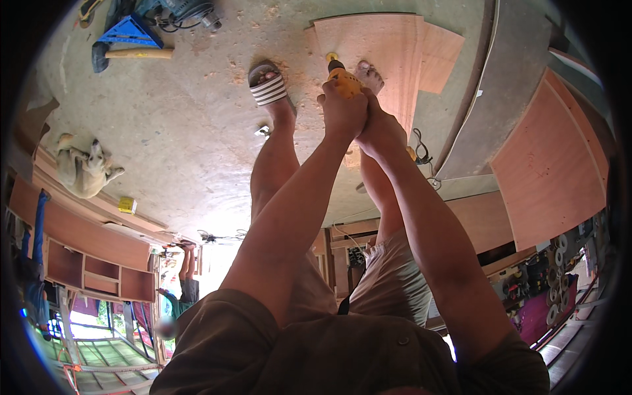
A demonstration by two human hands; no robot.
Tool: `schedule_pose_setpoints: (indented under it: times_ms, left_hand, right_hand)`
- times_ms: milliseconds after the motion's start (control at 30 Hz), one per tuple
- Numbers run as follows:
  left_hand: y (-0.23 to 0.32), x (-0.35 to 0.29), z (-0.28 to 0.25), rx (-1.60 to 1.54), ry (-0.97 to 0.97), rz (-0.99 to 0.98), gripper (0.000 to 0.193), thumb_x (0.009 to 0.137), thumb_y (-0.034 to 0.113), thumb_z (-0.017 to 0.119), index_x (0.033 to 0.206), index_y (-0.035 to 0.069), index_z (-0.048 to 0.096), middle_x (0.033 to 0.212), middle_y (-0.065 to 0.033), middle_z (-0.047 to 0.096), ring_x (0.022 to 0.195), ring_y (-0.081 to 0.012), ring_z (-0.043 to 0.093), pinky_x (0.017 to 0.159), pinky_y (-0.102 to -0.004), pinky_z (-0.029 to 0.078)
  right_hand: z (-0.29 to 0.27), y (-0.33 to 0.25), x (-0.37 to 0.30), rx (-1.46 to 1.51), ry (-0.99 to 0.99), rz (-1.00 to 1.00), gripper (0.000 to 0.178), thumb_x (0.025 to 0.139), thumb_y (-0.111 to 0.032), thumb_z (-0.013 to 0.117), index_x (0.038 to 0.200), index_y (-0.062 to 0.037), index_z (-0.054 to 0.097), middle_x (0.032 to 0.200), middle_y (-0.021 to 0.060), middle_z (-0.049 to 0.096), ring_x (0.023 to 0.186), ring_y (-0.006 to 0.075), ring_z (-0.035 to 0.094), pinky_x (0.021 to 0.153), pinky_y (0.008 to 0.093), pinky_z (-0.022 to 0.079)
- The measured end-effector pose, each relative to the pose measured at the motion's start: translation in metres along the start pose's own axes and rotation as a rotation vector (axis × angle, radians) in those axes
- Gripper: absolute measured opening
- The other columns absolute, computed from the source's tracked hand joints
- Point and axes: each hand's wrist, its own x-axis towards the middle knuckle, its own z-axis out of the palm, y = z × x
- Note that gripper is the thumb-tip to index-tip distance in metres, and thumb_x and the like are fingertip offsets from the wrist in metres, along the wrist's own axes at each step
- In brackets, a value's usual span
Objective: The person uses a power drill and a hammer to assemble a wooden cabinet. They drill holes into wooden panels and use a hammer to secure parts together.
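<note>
A yellow power drill (345,83) is gripped in both hands, its black chuck pointing forward. At its tip a round yellow cutter (332,58) meets or hovers just over a thin plywood sheet (375,36); I cannot tell which. My left hand (345,113) is closed around the drill's left and rear side. Pressed against it, my right hand (383,130) is closed at the drill's back and handle, and the handle itself is hidden. My bare right foot (370,76) rests on the plywood, close beside the drill.
My left foot wears a striped sandal (267,87) amid wood shavings. A hammer (135,54), blue speed square (133,33) and blue power tool (181,12) lie far left. A dog (85,168) lies left, near a yellow box (128,205). Large board (552,164) right; another person (186,283) lower left.
</note>
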Motion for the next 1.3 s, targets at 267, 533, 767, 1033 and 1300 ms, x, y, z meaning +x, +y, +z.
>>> schedule_pose_setpoints:
  times_ms: [267, 533, 767, 1033, 1300]
  left_hand:
    - [-0.012, 0.002, -0.002, -0.025, -0.002, 0.056, 0.069, 0.083, 0.019, 0.064, 0.142, -0.002, 0.034, 0.134, -0.0354, 0.040, 0.117, -0.0499, 0.057, 0.102, -0.0470, 0.051]
    - [-0.018, 0.007, -0.004, 0.003, 0.041, 0.094, 0.066, 0.084, 0.025, 0.064, 0.139, -0.002, 0.038, 0.128, -0.0400, 0.053, 0.114, -0.0492, 0.061, 0.098, -0.0485, 0.052]
    - [-0.012, 0.009, -0.005, 0.012, 0.035, 0.061, 0.066, 0.084, 0.027, 0.063, 0.139, -0.001, 0.039, 0.126, -0.0387, 0.055, 0.114, -0.0484, 0.062, 0.098, -0.0481, 0.052]
    - [0.000, 0.006, -0.007, -0.043, -0.032, 0.003, 0.073, 0.082, 0.020, 0.064, 0.144, -0.003, 0.033, 0.134, -0.0354, 0.039, 0.116, -0.0501, 0.057, 0.101, -0.0467, 0.051]
    - [0.003, 0.003, -0.001, 0.008, -0.005, -0.010, 0.073, 0.082, 0.022, 0.064, 0.144, -0.002, 0.034, 0.135, -0.0339, 0.040, 0.117, -0.0493, 0.058, 0.103, -0.0480, 0.051]
  right_hand:
    - [0.013, 0.004, 0.001, 0.042, 0.050, -0.030, 0.079, 0.090, -0.043, 0.060, 0.158, -0.0263, 0.024, 0.115, 0.0184, 0.073, 0.110, 0.0364, 0.070, 0.092, 0.0471, 0.054]
    - [0.017, 0.001, -0.003, 0.042, 0.135, -0.087, 0.075, 0.089, -0.038, 0.064, 0.154, -0.0247, 0.030, 0.113, 0.0177, 0.073, 0.108, 0.0376, 0.070, 0.090, 0.0494, 0.055]
    - [0.015, 0.000, 0.006, 0.026, 0.121, -0.084, 0.085, 0.088, -0.049, 0.065, 0.158, -0.0268, 0.023, 0.106, 0.0190, 0.075, 0.101, 0.0395, 0.072, 0.085, 0.0490, 0.058]
    - [0.012, 0.001, 0.006, 0.031, 0.104, -0.052, 0.084, 0.088, -0.048, 0.066, 0.158, -0.0274, 0.023, 0.108, 0.0188, 0.074, 0.102, 0.0386, 0.072, 0.086, 0.0491, 0.058]
    - [0.001, 0.000, 0.001, 0.029, 0.042, -0.019, 0.083, 0.089, -0.048, 0.064, 0.158, -0.0283, 0.022, 0.110, 0.0191, 0.074, 0.104, 0.0390, 0.072, 0.087, 0.0494, 0.057]
